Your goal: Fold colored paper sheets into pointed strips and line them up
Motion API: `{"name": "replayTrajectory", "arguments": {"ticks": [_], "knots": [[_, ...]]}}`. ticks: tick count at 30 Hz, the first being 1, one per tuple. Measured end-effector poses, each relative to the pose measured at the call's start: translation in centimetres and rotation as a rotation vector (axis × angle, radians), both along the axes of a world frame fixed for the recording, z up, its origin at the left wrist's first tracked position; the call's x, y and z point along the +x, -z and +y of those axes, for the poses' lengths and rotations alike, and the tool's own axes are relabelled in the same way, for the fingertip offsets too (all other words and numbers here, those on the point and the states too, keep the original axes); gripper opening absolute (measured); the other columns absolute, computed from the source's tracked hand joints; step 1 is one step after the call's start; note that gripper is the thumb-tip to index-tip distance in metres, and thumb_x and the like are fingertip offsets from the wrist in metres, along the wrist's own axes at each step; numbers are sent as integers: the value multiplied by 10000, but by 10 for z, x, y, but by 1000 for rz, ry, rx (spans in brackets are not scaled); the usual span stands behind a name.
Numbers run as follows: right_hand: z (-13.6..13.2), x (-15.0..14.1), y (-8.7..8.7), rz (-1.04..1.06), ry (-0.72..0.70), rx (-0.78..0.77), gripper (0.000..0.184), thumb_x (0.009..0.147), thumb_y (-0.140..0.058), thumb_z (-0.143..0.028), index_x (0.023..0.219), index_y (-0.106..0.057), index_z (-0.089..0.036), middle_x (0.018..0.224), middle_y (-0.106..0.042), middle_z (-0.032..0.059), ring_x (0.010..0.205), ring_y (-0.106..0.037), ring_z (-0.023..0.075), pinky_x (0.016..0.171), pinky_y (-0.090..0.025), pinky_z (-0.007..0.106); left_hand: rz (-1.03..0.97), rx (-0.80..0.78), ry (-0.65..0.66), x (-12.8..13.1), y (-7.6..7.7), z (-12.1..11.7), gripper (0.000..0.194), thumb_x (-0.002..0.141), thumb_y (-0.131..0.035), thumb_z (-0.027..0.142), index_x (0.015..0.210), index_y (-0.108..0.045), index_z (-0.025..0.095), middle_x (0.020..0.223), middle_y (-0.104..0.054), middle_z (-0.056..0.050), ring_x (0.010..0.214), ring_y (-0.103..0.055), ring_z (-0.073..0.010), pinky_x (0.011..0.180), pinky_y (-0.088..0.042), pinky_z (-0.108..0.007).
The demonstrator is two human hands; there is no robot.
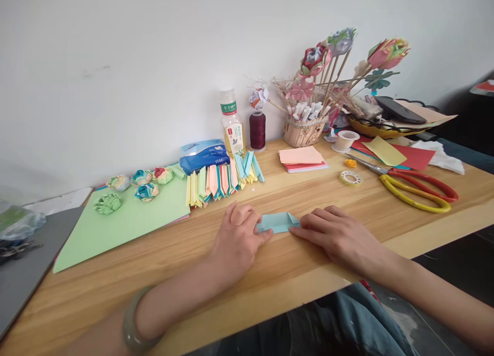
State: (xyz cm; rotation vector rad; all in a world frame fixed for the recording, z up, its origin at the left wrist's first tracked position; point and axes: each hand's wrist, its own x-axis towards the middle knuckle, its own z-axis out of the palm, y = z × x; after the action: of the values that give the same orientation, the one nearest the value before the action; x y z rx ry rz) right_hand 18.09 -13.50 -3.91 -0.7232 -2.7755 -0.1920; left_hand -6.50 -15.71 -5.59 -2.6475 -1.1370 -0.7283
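1. The blue paper (276, 223) lies on the wooden bench (162, 255), in front of the person, between the two hands. It is light blue in colour and its visible part has the shape of a narrow band.
2. A line, which looks like a crease, runs along its length. Near the right end, one corner is turned inward, so a small triangle with a slanting edge can be seen. Both ends are partly covered by fingers, therefore their exact form I cannot tell.
3. The left hand (239, 237) is clamped on the left end of the blue paper, with bent fingers above and the thumb along the near edge. A bracelet (130, 322) is around this forearm.
4. The right hand (343, 235) is closed on the right end, just beside the turned corner, with its fingers rather straight.
5. Behind the left hand stands a row of folded strips (212, 181) in yellow, green, pink and blue, touching a blue packet (204, 158).
6. Farther left, paper flowers (146, 192) rest on a green sheet (127, 232).
7. Behind the right hand are a tape roll (342, 178) and, to its right, scissors (387, 173) with red and yellow handles.
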Motion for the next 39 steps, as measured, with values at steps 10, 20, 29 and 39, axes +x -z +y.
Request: {"name": "replayTrajectory", "arguments": {"ticks": [10, 20, 29, 39], "knots": [[4, 11, 5, 87, -12, -151, 337, 930, -334, -126, 1110, -610, -197, 992, -630, 97, 892, -559, 201, 719, -468, 356, 93, -76, 260, -26, -14, 16, 284, 964, -403, 200, 943, -685, 220, 852, -636, -15, 912, -470, -199, 761, -330, -341], [-42, -37, -9, 199, -13, -174, 288, 841, -415, -132, 1027, -635, -148, 1021, -678, 111, 908, -615, 259, 770, -508, 423, 133, -218, -141, -4, -19, 10, 247, 871, -534, 247, 1065, -658, 159, 959, -580, -85, 1016, -439, -263, 879, -379, -424], [2, -36, 0, 321, 56, -175, 377, 857, -372, -77, 1151, -586, -176, 1098, -661, 99, 1005, -609, 207, 827, -516, 367, -90, -564, -32, -3, -13, 19, 330, 821, -647, 327, 1143, -607, 267, 1062, -542, -38, 1040, -449, -223, 930, -408, -396], [-2, -28, 11, 57, 73, 126, 263, 912, -378, -116, 1051, -600, -94, 923, -669, 134, 826, -605, 251, 659, -510, 380, -235, -275, 83, -17, -8, 15, 62, 839, -620, 222, 869, -618, 167, 837, -656, -29, 849, -553, -188, 766, -467, -327]]}}
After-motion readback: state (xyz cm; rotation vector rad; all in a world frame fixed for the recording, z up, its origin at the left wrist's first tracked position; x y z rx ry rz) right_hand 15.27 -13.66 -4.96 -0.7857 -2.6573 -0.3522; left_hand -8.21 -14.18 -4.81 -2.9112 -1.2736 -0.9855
